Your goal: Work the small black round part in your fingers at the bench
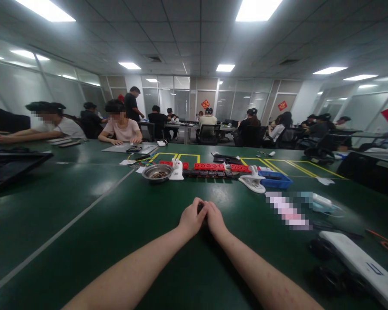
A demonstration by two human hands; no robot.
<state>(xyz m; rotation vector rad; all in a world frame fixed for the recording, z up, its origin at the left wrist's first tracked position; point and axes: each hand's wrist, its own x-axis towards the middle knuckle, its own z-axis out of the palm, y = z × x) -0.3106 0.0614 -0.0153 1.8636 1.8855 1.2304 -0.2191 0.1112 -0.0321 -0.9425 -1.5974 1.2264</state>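
Observation:
My left hand point(192, 216) and my right hand point(214, 217) meet above the green table point(116, 241), fingers curled together around a small dark object point(200, 208). Most of that object is hidden by the fingers, so its shape cannot be made out. Beyond the hands, a metal bowl point(158, 173) holds small brownish pieces. Beside it stands a white clamp-like stand point(176, 170), and another white stand point(252, 181) is farther right. Between them runs a row of red blocks point(209, 166) with black blocks point(208, 173) in front.
A blue tray point(276, 181) sits right of the stands. At the right lie a white device point(362, 267) with black round parts and a pale blue item point(323, 202). A black monitor-like panel point(14, 168) is at far left. Across the table sits a person in pink point(124, 129).

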